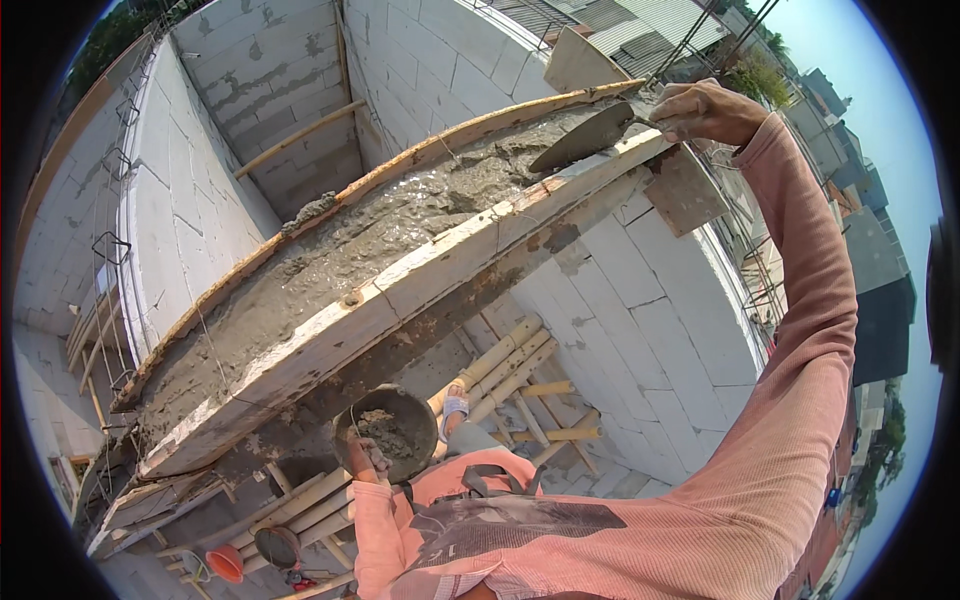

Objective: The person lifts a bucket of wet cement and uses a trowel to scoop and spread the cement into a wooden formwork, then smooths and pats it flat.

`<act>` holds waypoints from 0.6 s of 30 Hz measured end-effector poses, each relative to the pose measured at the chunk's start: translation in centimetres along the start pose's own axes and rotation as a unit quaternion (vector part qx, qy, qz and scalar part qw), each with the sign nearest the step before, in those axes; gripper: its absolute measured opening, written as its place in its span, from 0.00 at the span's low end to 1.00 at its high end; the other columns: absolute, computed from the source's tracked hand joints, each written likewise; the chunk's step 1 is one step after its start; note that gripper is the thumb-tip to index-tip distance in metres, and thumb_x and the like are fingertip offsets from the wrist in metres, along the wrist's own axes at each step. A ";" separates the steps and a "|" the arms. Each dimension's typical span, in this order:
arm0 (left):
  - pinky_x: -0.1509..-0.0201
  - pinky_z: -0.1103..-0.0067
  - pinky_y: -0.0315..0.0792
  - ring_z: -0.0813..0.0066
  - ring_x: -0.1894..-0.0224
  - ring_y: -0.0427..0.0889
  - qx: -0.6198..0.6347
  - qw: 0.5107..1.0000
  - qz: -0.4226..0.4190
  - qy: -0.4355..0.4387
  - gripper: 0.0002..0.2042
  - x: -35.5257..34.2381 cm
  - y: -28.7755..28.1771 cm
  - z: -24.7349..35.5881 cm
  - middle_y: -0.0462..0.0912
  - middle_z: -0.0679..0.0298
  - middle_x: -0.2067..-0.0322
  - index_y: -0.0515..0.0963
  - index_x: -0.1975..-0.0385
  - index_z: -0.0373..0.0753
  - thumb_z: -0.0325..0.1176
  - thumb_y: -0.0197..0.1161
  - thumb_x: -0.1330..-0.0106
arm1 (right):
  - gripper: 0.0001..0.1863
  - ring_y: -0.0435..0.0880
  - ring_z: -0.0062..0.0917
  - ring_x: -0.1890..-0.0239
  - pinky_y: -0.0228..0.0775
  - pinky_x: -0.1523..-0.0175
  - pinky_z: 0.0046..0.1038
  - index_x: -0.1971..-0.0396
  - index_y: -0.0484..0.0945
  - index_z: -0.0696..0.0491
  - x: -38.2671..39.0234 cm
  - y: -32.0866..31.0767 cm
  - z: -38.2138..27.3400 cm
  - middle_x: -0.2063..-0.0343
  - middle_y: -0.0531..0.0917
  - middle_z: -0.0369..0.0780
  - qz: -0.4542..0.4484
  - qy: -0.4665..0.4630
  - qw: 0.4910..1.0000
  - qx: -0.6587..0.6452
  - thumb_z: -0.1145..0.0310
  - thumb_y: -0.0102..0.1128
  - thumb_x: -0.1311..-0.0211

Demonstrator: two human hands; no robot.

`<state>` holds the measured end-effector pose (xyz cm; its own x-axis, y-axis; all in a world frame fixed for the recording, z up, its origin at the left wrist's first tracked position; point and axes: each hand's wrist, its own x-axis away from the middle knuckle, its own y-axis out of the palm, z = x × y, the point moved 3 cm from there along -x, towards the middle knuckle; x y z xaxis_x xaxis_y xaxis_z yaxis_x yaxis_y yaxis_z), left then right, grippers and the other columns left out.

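Note:
At the upper right my right hand is closed around the handle of a pointing trowel. Its grey blade points left and lies against the wet concrete, close to the top edge of the near formwork board. The concrete fills the long trough between this board and the curved far board; its surface is rough and shiny. Low in front of my body, my left hand grips a dark bucket at its left side. Some grey mortar lies inside the bucket.
Bamboo poles form a scaffold below, with my sandalled foot on them. An orange bucket and another dark bucket sit lower left. White block walls drop away on both sides. Rebar sticks up at left.

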<state>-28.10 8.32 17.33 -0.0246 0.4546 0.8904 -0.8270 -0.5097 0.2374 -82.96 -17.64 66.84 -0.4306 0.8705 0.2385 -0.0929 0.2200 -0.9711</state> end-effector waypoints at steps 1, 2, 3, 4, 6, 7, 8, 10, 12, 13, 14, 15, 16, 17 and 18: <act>0.84 0.74 0.58 0.74 0.93 0.57 -0.007 1.000 -0.009 0.000 0.20 -0.2 -0.1 -0.2 0.59 0.71 0.93 0.68 0.78 0.47 0.58 0.51 0.39 | 0.23 0.80 0.36 0.58 0.72 0.51 0.34 0.56 0.81 0.56 -0.5 0.1 0.5 0.60 0.81 0.45 -0.027 0.016 0.999 -0.007 0.57 0.67 0.49; 0.84 0.74 0.58 0.74 0.93 0.57 -0.007 1.000 -0.007 -0.002 0.20 -0.2 0.0 -0.3 0.59 0.71 0.93 0.68 0.78 0.47 0.58 0.51 0.39 | 0.23 0.80 0.36 0.58 0.72 0.51 0.34 0.56 0.81 0.56 -1.1 0.0 0.7 0.60 0.81 0.45 -0.029 0.016 0.999 -0.008 0.57 0.67 0.49; 0.84 0.74 0.58 0.74 0.93 0.57 -0.001 1.000 0.000 0.008 0.20 -0.2 0.0 -0.4 0.59 0.71 0.93 0.68 0.78 0.47 0.58 0.51 0.38 | 0.23 0.80 0.37 0.57 0.71 0.50 0.34 0.56 0.82 0.56 -2.1 0.1 0.7 0.60 0.81 0.44 -0.054 0.014 0.998 -0.005 0.57 0.67 0.49; 0.84 0.74 0.58 0.74 0.93 0.57 0.004 1.000 0.007 0.018 0.20 -0.2 0.0 -0.5 0.59 0.71 0.93 0.68 0.78 0.47 0.59 0.51 0.38 | 0.23 0.79 0.37 0.56 0.70 0.48 0.34 0.56 0.82 0.56 -3.1 0.1 0.7 0.60 0.81 0.44 -0.080 0.012 0.997 -0.003 0.56 0.67 0.48; 0.85 0.74 0.58 0.74 0.93 0.58 0.013 1.000 0.004 0.011 0.20 -0.8 -0.2 -0.9 0.59 0.71 0.93 0.68 0.78 0.48 0.59 0.51 0.38 | 0.23 0.78 0.36 0.53 0.68 0.45 0.34 0.54 0.81 0.55 -5.0 0.0 0.7 0.59 0.80 0.43 -0.107 0.035 0.994 -0.006 0.56 0.66 0.47; 0.85 0.74 0.59 0.74 0.93 0.58 0.021 1.000 0.000 0.006 0.20 -1.0 -0.6 -1.3 0.59 0.72 0.93 0.69 0.78 0.48 0.59 0.50 0.38 | 0.24 0.78 0.36 0.52 0.68 0.44 0.34 0.53 0.80 0.55 -5.7 0.0 0.8 0.57 0.80 0.43 -0.092 0.036 0.995 -0.019 0.56 0.66 0.46; 0.85 0.74 0.59 0.74 0.93 0.58 0.022 1.000 0.003 0.005 0.20 -1.2 -1.1 -1.6 0.59 0.72 0.93 0.69 0.78 0.48 0.59 0.50 0.38 | 0.24 0.77 0.35 0.51 0.68 0.44 0.33 0.52 0.80 0.55 -6.3 -0.1 1.2 0.56 0.80 0.43 -0.077 0.038 0.996 -0.033 0.57 0.65 0.46; 0.84 0.72 0.61 0.74 0.93 0.60 0.056 0.998 -0.040 0.006 0.20 -2.0 -1.7 -2.1 0.61 0.73 0.93 0.70 0.77 0.49 0.60 0.51 0.38 | 0.23 0.77 0.34 0.51 0.69 0.44 0.33 0.51 0.79 0.54 -6.5 0.4 2.8 0.56 0.79 0.42 -0.043 0.034 0.998 -0.024 0.58 0.65 0.45; 0.84 0.72 0.61 0.74 0.93 0.61 0.059 0.998 -0.029 0.009 0.20 -2.1 -2.1 -2.6 0.61 0.73 0.93 0.71 0.77 0.49 0.60 0.51 0.38 | 0.22 0.77 0.35 0.52 0.69 0.45 0.34 0.50 0.79 0.54 -6.9 0.4 3.1 0.58 0.79 0.42 -0.025 0.035 0.999 -0.002 0.59 0.64 0.43; 0.84 0.72 0.62 0.74 0.93 0.61 0.059 0.998 -0.020 0.010 0.20 -2.2 -2.3 -2.7 0.62 0.73 0.93 0.71 0.77 0.50 0.60 0.52 0.38 | 0.22 0.78 0.35 0.52 0.70 0.46 0.34 0.50 0.79 0.54 -6.7 0.2 3.1 0.58 0.79 0.42 -0.034 0.047 0.998 -0.021 0.58 0.63 0.42; 0.84 0.72 0.62 0.74 0.93 0.61 0.061 0.998 -0.017 0.009 0.20 -1.8 -2.0 -2.6 0.62 0.73 0.93 0.71 0.77 0.50 0.60 0.52 0.38 | 0.22 0.78 0.35 0.52 0.70 0.46 0.34 0.50 0.79 0.54 -6.4 0.1 2.9 0.58 0.79 0.42 -0.036 0.044 0.998 -0.021 0.58 0.63 0.42; 0.83 0.72 0.62 0.74 0.92 0.61 0.055 0.998 -0.013 0.017 0.20 -1.3 -1.7 -2.5 0.62 0.73 0.93 0.71 0.77 0.50 0.60 0.52 0.38 | 0.22 0.78 0.35 0.53 0.70 0.47 0.34 0.50 0.78 0.54 -6.0 -0.2 2.8 0.57 0.79 0.43 -0.019 0.048 0.998 -0.022 0.58 0.62 0.42; 0.83 0.72 0.62 0.74 0.92 0.61 0.048 0.998 -0.010 0.024 0.19 -1.0 -1.3 -2.3 0.62 0.73 0.92 0.71 0.77 0.50 0.60 0.52 0.38 | 0.22 0.78 0.35 0.53 0.70 0.48 0.35 0.50 0.78 0.55 -5.7 -0.3 2.8 0.57 0.79 0.43 -0.002 0.051 0.998 -0.022 0.58 0.62 0.41; 0.83 0.72 0.62 0.74 0.92 0.61 0.049 0.998 -0.010 0.024 0.19 -0.9 -1.2 -2.3 0.62 0.73 0.92 0.71 0.77 0.50 0.60 0.52 0.38 | 0.22 0.79 0.36 0.55 0.70 0.50 0.35 0.50 0.78 0.55 -5.4 0.1 3.0 0.57 0.80 0.44 0.017 0.043 0.999 -0.008 0.58 0.61 0.41; 0.83 0.72 0.62 0.75 0.92 0.61 0.049 0.998 -0.013 0.021 0.19 -0.9 -1.0 -2.4 0.62 0.73 0.92 0.71 0.77 0.50 0.60 0.52 0.38 | 0.22 0.79 0.36 0.55 0.70 0.50 0.35 0.50 0.78 0.55 -5.3 0.8 3.0 0.57 0.80 0.44 0.015 0.042 0.999 -0.007 0.58 0.61 0.41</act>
<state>-28.56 10.15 15.37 -0.0292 0.4979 0.8667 -0.7687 -0.5655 0.2989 -83.41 -23.42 64.72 -0.3556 0.9109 0.2093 -0.0676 0.1983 -0.9778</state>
